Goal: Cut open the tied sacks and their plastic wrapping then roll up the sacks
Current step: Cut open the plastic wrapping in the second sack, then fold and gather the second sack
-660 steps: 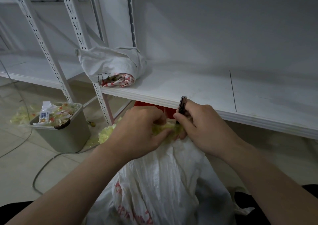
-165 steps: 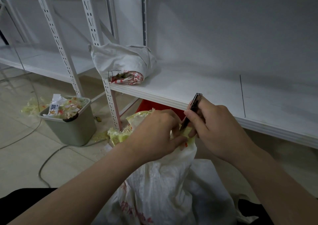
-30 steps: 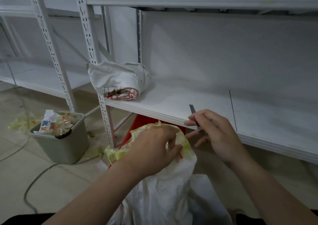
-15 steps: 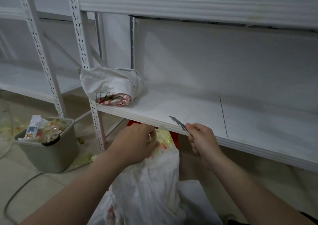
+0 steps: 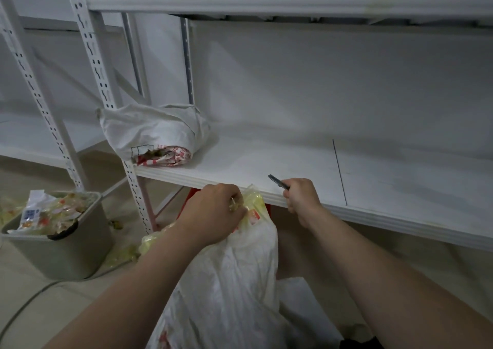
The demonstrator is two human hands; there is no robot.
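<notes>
A white woven sack (image 5: 234,276) stands in front of me below the shelf, with yellow plastic wrapping (image 5: 254,201) bunched at its mouth. My left hand (image 5: 213,212) grips that yellow plastic at the sack's top. My right hand (image 5: 301,196) holds a small dark blade (image 5: 278,181) at the shelf's front edge, blade pointing up and left, a little apart from the sack. A rolled-up white sack (image 5: 152,135) with red print lies on the shelf at the left.
The white shelf board (image 5: 373,177) runs across in front, with perforated uprights (image 5: 138,196) at the left. A grey bin (image 5: 57,242) full of plastic scraps stands on the floor at the left, with a cable and yellow scraps beside it. Something red (image 5: 190,196) sits under the shelf.
My right hand with the blade has lifted away from the sack's mouth to the shelf edge. My left hand has pulled the yellow plastic together and keeps its grip.
</notes>
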